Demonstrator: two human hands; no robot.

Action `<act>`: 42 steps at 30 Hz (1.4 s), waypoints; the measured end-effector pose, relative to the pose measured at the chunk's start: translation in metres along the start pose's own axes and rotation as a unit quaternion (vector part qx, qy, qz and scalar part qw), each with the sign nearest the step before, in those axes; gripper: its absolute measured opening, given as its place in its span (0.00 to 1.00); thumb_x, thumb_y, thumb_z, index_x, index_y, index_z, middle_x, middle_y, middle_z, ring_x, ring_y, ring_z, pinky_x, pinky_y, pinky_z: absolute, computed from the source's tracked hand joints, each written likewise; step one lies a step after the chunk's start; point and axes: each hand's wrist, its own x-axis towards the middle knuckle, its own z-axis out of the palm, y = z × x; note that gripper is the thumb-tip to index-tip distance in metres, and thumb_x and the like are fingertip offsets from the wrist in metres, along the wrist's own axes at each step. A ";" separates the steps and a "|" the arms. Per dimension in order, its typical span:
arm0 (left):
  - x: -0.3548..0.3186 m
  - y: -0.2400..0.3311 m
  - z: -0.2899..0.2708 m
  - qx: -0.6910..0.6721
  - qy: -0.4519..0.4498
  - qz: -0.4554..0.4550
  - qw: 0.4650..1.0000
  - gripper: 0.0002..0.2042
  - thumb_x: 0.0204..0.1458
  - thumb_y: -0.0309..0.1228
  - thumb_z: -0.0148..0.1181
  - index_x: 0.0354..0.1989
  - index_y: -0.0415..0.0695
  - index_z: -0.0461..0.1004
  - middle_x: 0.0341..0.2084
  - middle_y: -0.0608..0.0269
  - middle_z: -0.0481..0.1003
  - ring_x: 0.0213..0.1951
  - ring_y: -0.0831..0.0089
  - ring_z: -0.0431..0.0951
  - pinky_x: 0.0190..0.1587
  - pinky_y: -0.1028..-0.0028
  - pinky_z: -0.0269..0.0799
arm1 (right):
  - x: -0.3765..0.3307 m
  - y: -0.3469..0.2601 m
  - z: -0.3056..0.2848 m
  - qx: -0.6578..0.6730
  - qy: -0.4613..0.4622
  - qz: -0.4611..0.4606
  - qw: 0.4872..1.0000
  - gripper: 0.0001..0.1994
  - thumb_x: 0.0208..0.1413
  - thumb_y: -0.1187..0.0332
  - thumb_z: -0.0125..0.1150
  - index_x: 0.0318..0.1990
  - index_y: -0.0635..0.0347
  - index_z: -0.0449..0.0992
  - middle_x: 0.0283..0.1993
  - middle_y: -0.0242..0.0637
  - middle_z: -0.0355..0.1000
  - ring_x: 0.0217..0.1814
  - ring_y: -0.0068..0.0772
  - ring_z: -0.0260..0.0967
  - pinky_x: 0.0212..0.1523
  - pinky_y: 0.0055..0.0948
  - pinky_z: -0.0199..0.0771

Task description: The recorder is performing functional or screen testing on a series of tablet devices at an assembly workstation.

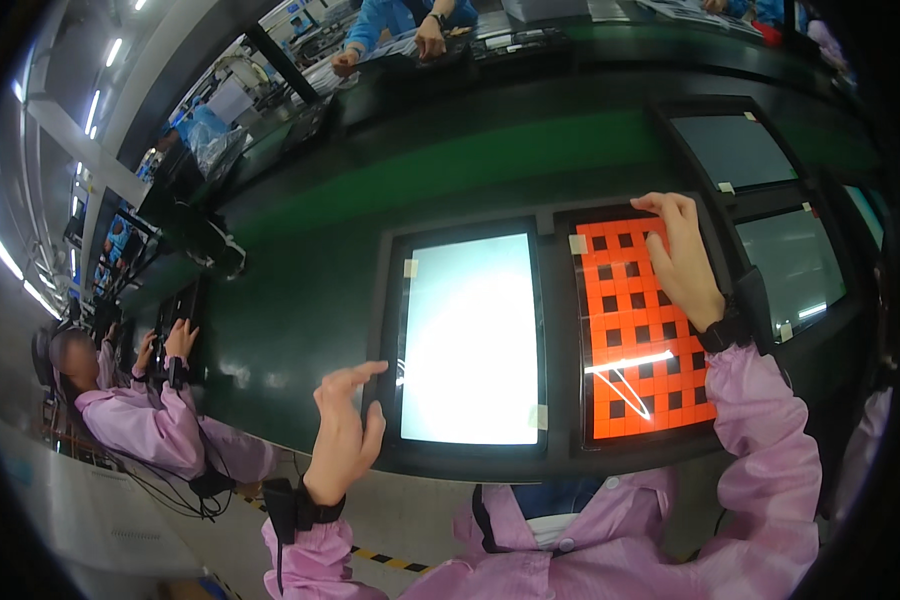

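Green bench (290, 290); pale sticker (410, 269) on white screen (470, 340); left fingers (354, 377) beside.

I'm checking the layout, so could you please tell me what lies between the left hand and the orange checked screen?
The head view shows a black-framed, lit white screen between the left hand and the orange checked screen.
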 end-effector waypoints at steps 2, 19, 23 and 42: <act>0.014 -0.013 0.008 -0.019 0.026 -0.007 0.999 0.23 0.45 0.17 0.51 0.52 0.37 0.57 0.53 0.55 0.67 0.51 0.57 0.63 0.56 0.63 0.51 | -0.001 0.000 0.003 0.005 -0.001 0.002 1.000 0.16 0.52 0.79 0.44 0.50 0.66 0.66 0.51 0.44 0.58 0.56 0.41 0.62 0.58 0.32 0.64; 0.058 -0.023 0.026 0.064 0.010 0.037 0.997 0.22 0.46 0.18 0.49 0.52 0.37 0.55 0.55 0.57 0.68 0.53 0.60 0.63 0.58 0.63 0.48 | 0.002 0.003 0.001 0.010 0.021 -0.007 1.000 0.17 0.50 0.79 0.46 0.49 0.64 0.67 0.50 0.45 0.60 0.56 0.45 0.61 0.53 0.33 0.66; 0.099 -0.011 0.016 0.019 0.003 0.069 0.997 0.23 0.46 0.17 0.48 0.53 0.36 0.54 0.54 0.53 0.68 0.55 0.58 0.63 0.59 0.63 0.49 | 0.010 -0.008 -0.002 0.001 -0.108 0.001 0.994 0.17 0.51 0.78 0.47 0.50 0.64 0.66 0.50 0.47 0.61 0.56 0.49 0.60 0.58 0.38 0.62; 0.151 -0.031 0.051 0.029 -0.040 0.090 0.995 0.19 0.45 0.22 0.48 0.49 0.37 0.65 0.46 0.55 0.67 0.51 0.58 0.65 0.54 0.60 0.55 | 0.005 -0.005 -0.025 -0.210 -0.158 -0.026 0.964 0.14 0.53 0.68 0.48 0.47 0.62 0.67 0.48 0.46 0.67 0.59 0.49 0.55 0.60 0.45 0.53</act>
